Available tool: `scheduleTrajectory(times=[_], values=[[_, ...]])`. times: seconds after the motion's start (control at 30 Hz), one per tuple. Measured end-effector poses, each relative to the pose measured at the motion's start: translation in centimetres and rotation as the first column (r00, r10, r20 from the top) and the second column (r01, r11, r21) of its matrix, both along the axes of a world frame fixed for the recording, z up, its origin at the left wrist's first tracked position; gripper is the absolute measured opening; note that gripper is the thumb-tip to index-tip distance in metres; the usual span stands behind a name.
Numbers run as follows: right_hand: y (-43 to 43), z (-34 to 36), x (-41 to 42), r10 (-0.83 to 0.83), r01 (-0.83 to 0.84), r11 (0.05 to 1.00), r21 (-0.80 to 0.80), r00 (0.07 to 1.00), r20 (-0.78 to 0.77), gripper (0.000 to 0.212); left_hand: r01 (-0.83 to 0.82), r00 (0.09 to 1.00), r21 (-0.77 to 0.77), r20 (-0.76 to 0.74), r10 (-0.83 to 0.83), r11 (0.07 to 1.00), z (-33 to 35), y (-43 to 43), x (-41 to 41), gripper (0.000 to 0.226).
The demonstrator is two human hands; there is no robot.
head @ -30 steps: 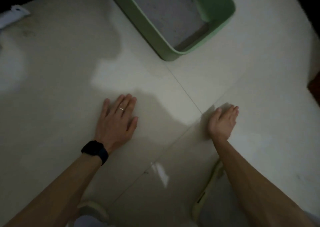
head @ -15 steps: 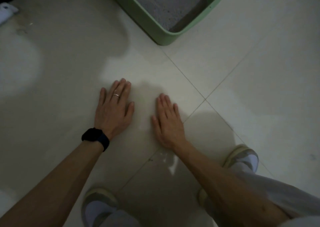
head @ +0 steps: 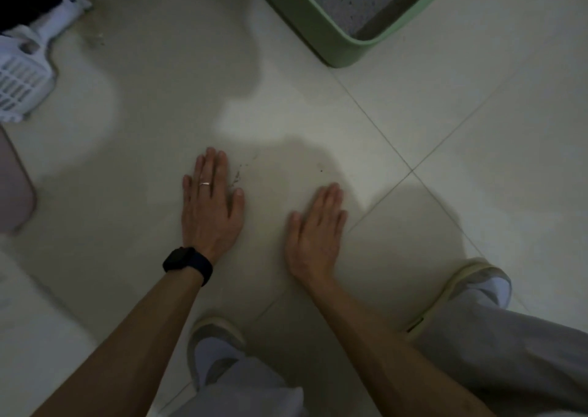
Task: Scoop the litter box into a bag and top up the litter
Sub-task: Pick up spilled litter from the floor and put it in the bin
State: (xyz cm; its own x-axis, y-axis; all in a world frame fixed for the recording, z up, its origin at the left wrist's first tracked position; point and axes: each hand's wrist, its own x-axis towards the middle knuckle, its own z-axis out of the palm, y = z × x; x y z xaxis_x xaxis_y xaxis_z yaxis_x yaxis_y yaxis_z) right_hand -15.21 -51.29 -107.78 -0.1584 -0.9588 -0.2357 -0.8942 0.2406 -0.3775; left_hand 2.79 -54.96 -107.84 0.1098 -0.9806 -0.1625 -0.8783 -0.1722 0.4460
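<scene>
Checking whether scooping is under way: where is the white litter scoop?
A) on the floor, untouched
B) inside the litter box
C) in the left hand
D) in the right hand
A: the litter scoop lies on the floor at far left, while the left hand and right hand rest flat on it.

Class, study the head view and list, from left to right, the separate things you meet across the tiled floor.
white litter scoop → left hand → right hand → right shoe. The green litter box is left out: it overlaps the right hand's span.
</scene>
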Motion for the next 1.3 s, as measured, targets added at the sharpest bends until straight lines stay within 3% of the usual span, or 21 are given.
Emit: scheduleTrajectory(times=[0.13,0.23,0.3,0.37,0.43,0.5,0.57,0.67,0.83,0.9,0.97,1.07,1.17,1.3], values=[[-2.7,0.7,4.3,0.137,-0.133,0.99,-0.037,0.978,0.159,0.067,-0.002,1.0,0.016,-0.018,0.003,1.0,0.5,0.4,0.7,0.067],[-3.9,1.4,4.5,0.285,-0.264,0.958,-0.109,0.898,0.336,0.064,0.022,1.0,0.022,0.001,-0.022,1.0,0.3,0.7,1.2,0.066],[-5.1,1.5,2.6,0.344,-0.296,0.937,-0.186,0.876,0.339,0.061,0.022,1.0,0.03,0.011,-0.022,0.999,0.1,0.7,1.3,0.067],[-6.7,0.7,-0.3,0.243,-0.185,0.955,-0.232,0.938,0.249,0.059,0.016,1.0,0.04,0.019,-0.017,0.999,-0.1,0.9,1.3,0.069],[-8.0,-0.2,-2.9,0.044,-0.014,0.983,-0.183,0.986,0.162,0.06,0.012,0.999,0.049,0.031,-0.014,0.999,0.0,1.2,1.1,0.071],[-8.1,-0.7,-3.3,-0.021,0.028,0.993,-0.116,0.998,0.06,0.062,-0.007,0.999,0.058,0.051,0.004,0.998,0.0,1.6,0.8,0.072],[-7.2,-0.9,-1.3,0.065,-0.063,0.993,-0.1,0.998,0.023,0.063,-0.036,0.998,0.068,0.06,0.032,0.997,0.1,2.2,0.3,0.071],[-5.9,-0.4,3.3,0.243,-0.228,0.967,-0.11,0.96,0.141,0.061,-0.044,0.998,0.088,0.04,0.04,0.995,0.0,2.7,-0.1,0.066],[-5.3,0.5,7.1,0.513,-0.494,0.855,-0.161,0.755,0.408,0.054,-0.014,0.997,0.112,0.082,0.004,0.994,0.0,3.4,1.0,0.069],[-7.0,0.6,5.9,0.531,-0.492,0.847,-0.202,0.761,0.373,0.053,-0.035,0.993,0.108,0.113,0.023,0.994,0.0,4.0,1.4,0.074],[-9.6,0.6,3.7,0.527,-0.492,0.848,-0.198,0.822,0.216,0.056,-0.05,0.987,0.118,0.161,0.031,0.992,-0.2,4.6,1.5,0.079],[-12.7,0.2,1.1,0.541,-0.542,0.839,-0.044,0.84,-0.038,0.062,-0.037,0.975,0.107,0.221,0.013,0.994,-0.6,5.0,1.1,0.08],[-12.2,0.1,0.7,0.7,-0.701,0.712,0.04,0.704,-0.122,0.063,-0.021,0.974,0.079,0.228,0.003,0.997,-1.1,3.8,0.1,0.071],[-10.1,0.4,-0.4,0.933,-0.935,0.355,-0.007,0.354,-0.069,0.058,-0.008,0.975,0.044,0.221,-0.002,0.999,-1.6,1.9,-0.7,0.061]])
